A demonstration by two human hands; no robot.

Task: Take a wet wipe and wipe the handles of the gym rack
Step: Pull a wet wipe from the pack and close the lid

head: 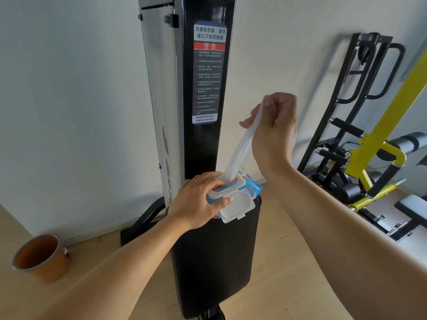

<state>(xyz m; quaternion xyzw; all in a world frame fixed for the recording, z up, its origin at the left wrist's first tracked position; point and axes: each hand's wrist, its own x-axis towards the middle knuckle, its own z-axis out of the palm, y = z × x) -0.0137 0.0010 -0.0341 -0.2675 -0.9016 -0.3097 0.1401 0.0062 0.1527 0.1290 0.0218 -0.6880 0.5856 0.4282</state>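
Note:
A blue wet wipe pack [250, 187] with its white flip lid [238, 207] hanging open lies at the far end of a black padded bench [215, 262]. My left hand [198, 200] presses down on the pack and holds it in place. My right hand [275, 125] is raised above it, fingers pinched on a white wet wipe [240, 150] that stretches taut from the pack's opening up to my fingers. The gym rack [360, 112] with black padded handles leans on the wall at the right.
A tall black machine column [205, 88] with a warning label stands right behind the bench. An orange bucket [40, 257] sits on the wooden floor at the left. A yellow and black weight bench [381, 162] stands at the right.

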